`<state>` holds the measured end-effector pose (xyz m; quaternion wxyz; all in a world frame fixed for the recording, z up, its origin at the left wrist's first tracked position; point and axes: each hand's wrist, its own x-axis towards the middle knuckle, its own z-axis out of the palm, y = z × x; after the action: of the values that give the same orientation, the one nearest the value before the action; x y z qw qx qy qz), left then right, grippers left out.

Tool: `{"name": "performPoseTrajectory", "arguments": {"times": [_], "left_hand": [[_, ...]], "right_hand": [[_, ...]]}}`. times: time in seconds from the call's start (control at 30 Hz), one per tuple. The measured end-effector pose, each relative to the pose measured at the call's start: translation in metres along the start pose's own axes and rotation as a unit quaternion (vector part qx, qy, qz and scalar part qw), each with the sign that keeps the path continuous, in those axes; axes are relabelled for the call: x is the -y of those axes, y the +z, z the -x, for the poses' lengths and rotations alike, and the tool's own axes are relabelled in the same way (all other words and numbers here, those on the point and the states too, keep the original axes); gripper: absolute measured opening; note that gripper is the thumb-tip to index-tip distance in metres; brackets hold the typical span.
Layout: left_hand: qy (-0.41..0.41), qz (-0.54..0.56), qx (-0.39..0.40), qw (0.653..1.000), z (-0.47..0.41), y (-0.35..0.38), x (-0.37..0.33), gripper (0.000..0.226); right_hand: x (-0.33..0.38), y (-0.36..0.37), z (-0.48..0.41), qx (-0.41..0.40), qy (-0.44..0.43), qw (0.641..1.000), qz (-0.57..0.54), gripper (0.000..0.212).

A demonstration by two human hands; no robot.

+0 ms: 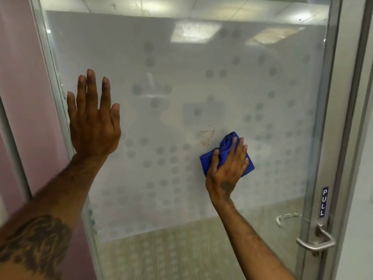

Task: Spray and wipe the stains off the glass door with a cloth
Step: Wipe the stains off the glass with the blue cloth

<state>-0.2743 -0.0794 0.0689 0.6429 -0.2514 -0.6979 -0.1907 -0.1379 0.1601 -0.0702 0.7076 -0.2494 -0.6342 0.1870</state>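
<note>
A frosted glass door (181, 81) with a grey dot pattern fills the view. A reddish-brown stain (207, 136) marks the glass near the middle. My right hand (228, 168) presses a folded blue cloth (226, 154) flat against the glass, just below and to the right of the stain. My left hand (92, 122) lies flat on the glass at the door's left side, fingers spread and pointing up, holding nothing. No spray bottle is in view.
A metal lever handle (315, 242) sits at the door's lower right, below a blue PULL sticker (323, 202). The metal door frame (343, 118) runs down the right. A pink wall (22, 77) stands left of the door. More smudges (193, 29) show near the top.
</note>
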Motion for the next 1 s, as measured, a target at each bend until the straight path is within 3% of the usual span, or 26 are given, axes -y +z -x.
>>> {"name": "performPoseTrajectory", "arguments": {"times": [0.13, 0.27, 0.33, 0.43, 0.53, 0.6, 0.7, 0.77, 0.9, 1.0], "left_hand": [[0.002, 0.002, -0.002, 1.0, 0.0, 0.001, 0.001, 0.057], [0.001, 0.005, -0.006, 1.0, 0.0, 0.001, 0.001, 0.057], [0.001, 0.005, -0.007, 1.0, 0.0, 0.002, 0.001, 0.058], [0.005, 0.003, -0.006, 1.0, 0.0, 0.002, 0.002, 0.058], [0.005, 0.008, -0.004, 1.0, 0.0, 0.002, 0.002, 0.058], [0.004, 0.007, -0.007, 1.0, 0.0, 0.002, 0.002, 0.058], [0.005, 0.005, -0.006, 1.0, 0.0, 0.003, 0.002, 0.058], [0.005, 0.004, -0.006, 1.0, -0.001, 0.002, 0.002, 0.058], [0.004, 0.002, -0.007, 1.0, -0.001, 0.002, 0.002, 0.058], [0.004, 0.001, -0.006, 1.0, -0.001, 0.002, 0.001, 0.058]], "right_hand": [[-0.012, -0.008, -0.002, 0.035, -0.098, 0.994, -0.036, 0.059], [0.01, -0.009, -0.045, -0.071, 0.131, 0.977, -0.153, 0.061], [0.036, -0.004, -0.067, -0.078, 0.14, 0.973, -0.166, 0.062], [0.061, 0.006, -0.067, -0.034, -0.017, 0.995, -0.092, 0.066], [0.059, 0.008, -0.037, 0.059, -0.184, 0.981, 0.024, 0.09], [0.039, 0.003, -0.022, 0.094, -0.25, 0.961, 0.078, 0.109], [0.001, -0.007, -0.017, 0.091, -0.287, 0.946, 0.119, 0.102], [-0.009, -0.008, -0.026, 0.049, -0.223, 0.965, 0.125, 0.088], [0.031, 0.008, -0.059, -0.041, 0.024, 0.998, 0.044, 0.073], [0.078, 0.023, -0.071, -0.07, 0.028, 0.997, 0.029, 0.075]]}}
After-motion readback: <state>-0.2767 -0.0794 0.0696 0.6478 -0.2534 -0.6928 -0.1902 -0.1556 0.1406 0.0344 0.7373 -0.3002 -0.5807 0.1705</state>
